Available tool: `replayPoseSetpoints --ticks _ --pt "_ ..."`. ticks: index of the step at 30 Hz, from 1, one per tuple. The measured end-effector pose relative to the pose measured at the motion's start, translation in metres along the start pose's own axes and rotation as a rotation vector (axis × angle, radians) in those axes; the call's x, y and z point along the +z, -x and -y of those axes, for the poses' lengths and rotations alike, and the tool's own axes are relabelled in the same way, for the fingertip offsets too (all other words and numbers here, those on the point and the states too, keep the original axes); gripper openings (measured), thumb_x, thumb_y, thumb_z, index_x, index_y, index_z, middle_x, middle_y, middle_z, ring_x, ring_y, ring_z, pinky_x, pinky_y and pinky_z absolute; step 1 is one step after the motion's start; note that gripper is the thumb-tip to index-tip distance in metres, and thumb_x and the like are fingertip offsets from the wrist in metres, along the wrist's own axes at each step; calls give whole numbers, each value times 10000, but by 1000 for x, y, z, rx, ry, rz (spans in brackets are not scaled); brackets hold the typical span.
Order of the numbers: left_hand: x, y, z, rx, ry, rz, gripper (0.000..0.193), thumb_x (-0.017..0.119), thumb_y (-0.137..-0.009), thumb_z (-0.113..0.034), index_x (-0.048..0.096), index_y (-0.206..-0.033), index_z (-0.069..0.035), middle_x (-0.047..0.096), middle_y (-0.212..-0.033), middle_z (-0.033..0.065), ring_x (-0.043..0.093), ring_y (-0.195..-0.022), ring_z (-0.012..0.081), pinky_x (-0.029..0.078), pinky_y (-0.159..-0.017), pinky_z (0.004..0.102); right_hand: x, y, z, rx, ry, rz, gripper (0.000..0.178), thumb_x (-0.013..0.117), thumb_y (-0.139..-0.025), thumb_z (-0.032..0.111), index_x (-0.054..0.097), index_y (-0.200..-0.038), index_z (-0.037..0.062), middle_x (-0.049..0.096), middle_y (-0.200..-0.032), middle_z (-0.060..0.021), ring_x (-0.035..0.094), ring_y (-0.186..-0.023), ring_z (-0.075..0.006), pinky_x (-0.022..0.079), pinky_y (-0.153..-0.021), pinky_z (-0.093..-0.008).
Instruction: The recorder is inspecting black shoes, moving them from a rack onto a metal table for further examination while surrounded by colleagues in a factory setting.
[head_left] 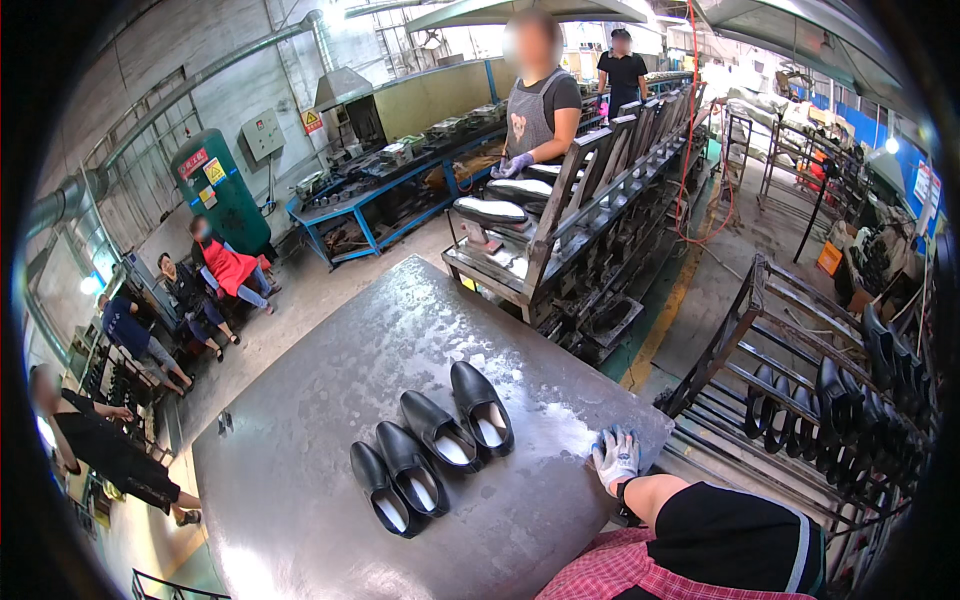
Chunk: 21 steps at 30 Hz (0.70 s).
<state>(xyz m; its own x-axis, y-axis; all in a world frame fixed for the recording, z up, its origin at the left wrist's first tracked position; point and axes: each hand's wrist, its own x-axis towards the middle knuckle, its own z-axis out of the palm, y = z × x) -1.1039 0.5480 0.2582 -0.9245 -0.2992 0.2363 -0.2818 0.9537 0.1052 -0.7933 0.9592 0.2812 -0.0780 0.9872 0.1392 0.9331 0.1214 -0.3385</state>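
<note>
Black shoes (404, 452), four of them, sit side by side in a row on the big gray desk (300, 380), with their toes pointing away from the person. The right hand (616, 455), in a whitish glove, lies open on the desk near its corner, fingers a bit apart, holding nothing, to the right of the shoes. The left hand is out of sight, so I cannot tell how it is.
</note>
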Motion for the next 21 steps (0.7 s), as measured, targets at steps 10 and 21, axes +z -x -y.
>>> replayPoseSetpoints --ticks 10,21 --pt "8 -1 3 15 -20 -4 522 505 -967 -401 611 -1296 -11 587 -1392 247 529 -1308 437 410 -1103 563 4 -2 -2 -26 10 0 581 555 -996 436 543 -1447 71 474 -1556 -216 418 -1446 -404 193 -1268 -547" --pt "-17 4 -7 33 -10 -16 503 508 -960 -392 616 -1266 -8 599 -1363 246 545 -1285 436 422 -1090 566 5 0 -3 -19 -13 -8 578 553 -1000 435 535 -1443 65 468 -1563 -211 414 -1441 -422 217 -1257 -558"
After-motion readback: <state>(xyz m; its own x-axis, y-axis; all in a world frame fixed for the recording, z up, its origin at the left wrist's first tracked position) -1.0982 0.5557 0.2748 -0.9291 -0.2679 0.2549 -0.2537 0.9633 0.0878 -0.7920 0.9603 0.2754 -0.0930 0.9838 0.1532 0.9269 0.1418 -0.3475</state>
